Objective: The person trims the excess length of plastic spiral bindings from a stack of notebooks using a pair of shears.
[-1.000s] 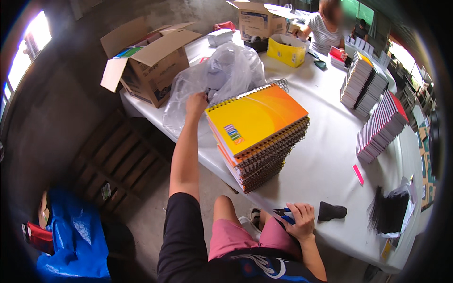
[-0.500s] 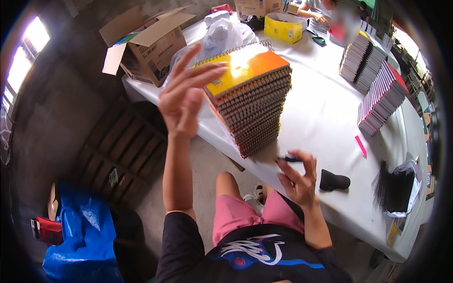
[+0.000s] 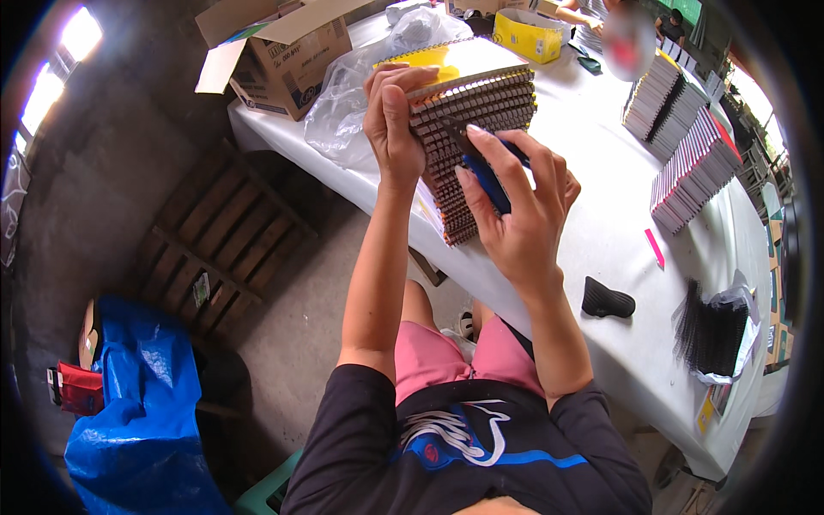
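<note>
A tall stack of spiral-bound notebooks [image 3: 451, 193] stands at the table's near edge, its wire coils facing me and a yellow cover on top. My left hand [image 3: 396, 129] grips the upper left corner of the stack, fingers over the yellow cover and thumb at the coil side. In my right hand [image 3: 528, 202] is a pair of blue-handled pliers [image 3: 487, 182], held in curled fingers. Their dark jaws point up and left against the coils just below the top notebooks. Whether the jaws close on a wire I cannot tell.
Further stacks of notebooks [image 3: 693, 172] stand on the right of the white table [image 3: 592, 232]. Near them lie a pink strip [image 3: 655, 248], a black ribbed piece [image 3: 608, 298] and a bundle of black wire coils [image 3: 717, 339]. An open carton [image 3: 292, 69] and yellow box [image 3: 528, 39] are behind; a person sits across.
My left hand has moved from beside the stack onto its top corner. The right hand has risen from the table edge, bringing the pliers up to the coils.
</note>
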`<move>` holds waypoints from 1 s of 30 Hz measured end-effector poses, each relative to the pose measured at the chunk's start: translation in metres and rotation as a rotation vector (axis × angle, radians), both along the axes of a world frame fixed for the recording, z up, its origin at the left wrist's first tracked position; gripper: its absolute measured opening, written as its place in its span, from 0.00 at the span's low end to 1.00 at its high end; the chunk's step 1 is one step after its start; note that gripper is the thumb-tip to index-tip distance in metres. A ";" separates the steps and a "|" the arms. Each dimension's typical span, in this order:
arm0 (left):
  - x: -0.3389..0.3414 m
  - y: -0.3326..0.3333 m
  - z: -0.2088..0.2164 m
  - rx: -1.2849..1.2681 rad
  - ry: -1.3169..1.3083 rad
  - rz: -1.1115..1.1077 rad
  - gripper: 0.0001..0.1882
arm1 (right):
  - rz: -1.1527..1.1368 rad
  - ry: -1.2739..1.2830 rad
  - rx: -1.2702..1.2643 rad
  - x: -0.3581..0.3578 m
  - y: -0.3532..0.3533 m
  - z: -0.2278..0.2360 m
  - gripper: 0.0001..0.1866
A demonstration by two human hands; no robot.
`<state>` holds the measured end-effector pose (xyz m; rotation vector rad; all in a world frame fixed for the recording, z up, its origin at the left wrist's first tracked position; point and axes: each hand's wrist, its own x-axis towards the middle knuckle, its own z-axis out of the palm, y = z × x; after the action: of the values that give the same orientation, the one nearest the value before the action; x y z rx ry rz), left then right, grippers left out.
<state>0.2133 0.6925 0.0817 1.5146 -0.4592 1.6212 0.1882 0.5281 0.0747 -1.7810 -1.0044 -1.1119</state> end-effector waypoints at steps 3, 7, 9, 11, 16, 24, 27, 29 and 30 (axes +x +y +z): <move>0.001 0.001 -0.001 -0.025 -0.001 -0.024 0.26 | -0.038 -0.011 -0.025 -0.001 0.005 0.002 0.19; -0.001 -0.003 -0.004 -0.082 0.036 -0.057 0.27 | -0.056 -0.012 -0.052 -0.004 0.010 0.004 0.19; -0.001 -0.003 -0.003 -0.086 0.044 -0.061 0.27 | -0.058 -0.023 -0.043 -0.001 0.012 0.002 0.18; -0.001 -0.003 -0.004 -0.085 0.051 -0.062 0.27 | -0.015 0.010 -0.052 -0.002 0.012 0.003 0.18; 0.000 0.000 -0.002 -0.062 0.004 -0.065 0.25 | 0.322 0.343 -0.038 -0.001 0.009 0.004 0.15; -0.001 0.002 -0.003 0.025 -0.012 -0.016 0.24 | 0.739 0.833 0.031 -0.006 -0.007 0.012 0.17; -0.004 0.009 -0.002 0.038 0.007 -0.042 0.24 | 0.270 0.343 -0.039 -0.015 -0.003 0.004 0.20; -0.006 0.008 0.001 0.057 0.031 -0.063 0.24 | 0.102 0.181 -0.068 -0.015 -0.003 0.002 0.20; -0.006 0.008 0.002 0.057 0.033 -0.066 0.23 | 0.076 0.161 -0.077 -0.016 -0.002 0.002 0.20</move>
<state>0.2076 0.7006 0.0836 1.5499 -0.5359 1.5416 0.1726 0.5259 0.0764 -1.8455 -1.0197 -0.8789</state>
